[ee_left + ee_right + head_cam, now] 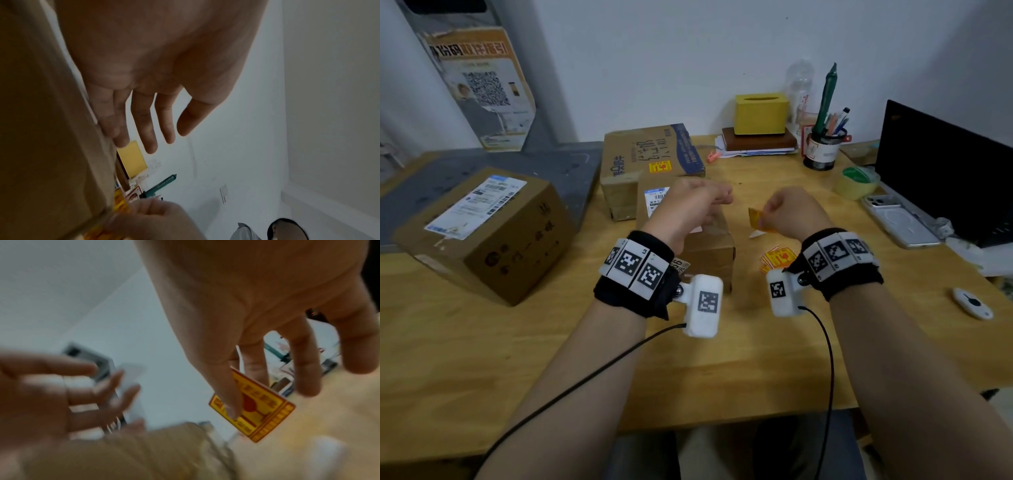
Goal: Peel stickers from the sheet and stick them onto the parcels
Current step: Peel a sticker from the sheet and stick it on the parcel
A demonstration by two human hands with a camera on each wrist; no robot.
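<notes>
Right hand [257,308]: thumb and a finger pinch the sticker [261,410] by one end, most of it hanging free of the fingers, likely so the gummed side touches nothing before it lands.
Left hand [156,68]: fingers straight and spread, holding nothing, raised over the small parcel [709,246], probably ready to steady it.
Sticker: yellow rectangle, red border, red wine-glass mark; in the air between the hands, just right of that parcel.
Sticker sheets [777,258]: yellow pile on the desk [551,359] under the right wrist.
Other parcels: big parcel [486,233] at left; flat parcel [650,161] behind already wears a yellow sticker.
</notes>
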